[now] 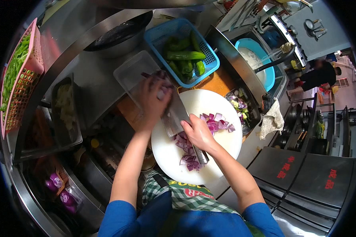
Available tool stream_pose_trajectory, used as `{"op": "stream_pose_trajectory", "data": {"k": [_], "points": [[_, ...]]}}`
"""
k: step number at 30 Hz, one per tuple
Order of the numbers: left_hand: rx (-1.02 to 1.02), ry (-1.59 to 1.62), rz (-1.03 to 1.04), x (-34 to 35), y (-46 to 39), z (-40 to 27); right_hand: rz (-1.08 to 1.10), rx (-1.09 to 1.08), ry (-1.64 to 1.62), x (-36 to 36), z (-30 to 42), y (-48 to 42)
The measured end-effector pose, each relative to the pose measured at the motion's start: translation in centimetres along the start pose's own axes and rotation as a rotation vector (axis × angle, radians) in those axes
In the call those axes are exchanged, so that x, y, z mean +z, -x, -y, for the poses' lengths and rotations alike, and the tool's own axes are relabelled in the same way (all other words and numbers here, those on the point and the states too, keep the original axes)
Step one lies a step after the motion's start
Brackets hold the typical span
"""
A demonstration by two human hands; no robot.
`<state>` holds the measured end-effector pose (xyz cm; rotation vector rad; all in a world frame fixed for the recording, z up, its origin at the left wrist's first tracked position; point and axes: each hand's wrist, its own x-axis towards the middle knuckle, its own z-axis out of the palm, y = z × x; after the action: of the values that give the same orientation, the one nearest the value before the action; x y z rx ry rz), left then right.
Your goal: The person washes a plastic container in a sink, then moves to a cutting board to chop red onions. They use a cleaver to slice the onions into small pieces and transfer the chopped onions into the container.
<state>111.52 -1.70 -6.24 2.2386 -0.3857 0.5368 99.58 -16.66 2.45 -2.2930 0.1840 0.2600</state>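
My right hand grips a cleaver by its metal handle. The broad blade points away to the upper left, over the edge of a round white cutting board. Motion blurs my left hand, which is cupped at the blade's far end against red onion pieces. Beneath that hand is a clear plastic container; whether blade or fingers touch it cannot be told. Cut red onion lies on the board in two groups, one near pile partly under the cleaver and one beyond my right hand.
A blue plastic basket of green peppers stands beyond the board. To the right sits a dark tray of vegetable scraps. A cloth hangs near a sink holding a turquoise basin. Another person is farther off.
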Motion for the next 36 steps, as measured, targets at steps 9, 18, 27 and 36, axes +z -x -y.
{"op": "stream_pose_trajectory", "data": {"k": [9, 18, 27, 36], "points": [[-0.476, 0.411, -0.042, -3.2, 0.8, 6.0, -0.06, 0.463, -0.395, -5.7, -1.5, 7.4], [-0.85, 0.373, -0.361, -11.4, 10.6, 8.3, -0.59, 0.657, -0.415, -6.3, -10.9, 21.3], [0.359, 0.051, 1.081, -9.5, 19.3, -9.8, -0.576, 0.822, -0.359, -8.0, -18.2, 23.3], [-0.005, 0.164, 0.617, -4.0, 15.4, -11.1, -0.484, 0.78, -0.381, -5.1, -19.4, 21.9]]}}
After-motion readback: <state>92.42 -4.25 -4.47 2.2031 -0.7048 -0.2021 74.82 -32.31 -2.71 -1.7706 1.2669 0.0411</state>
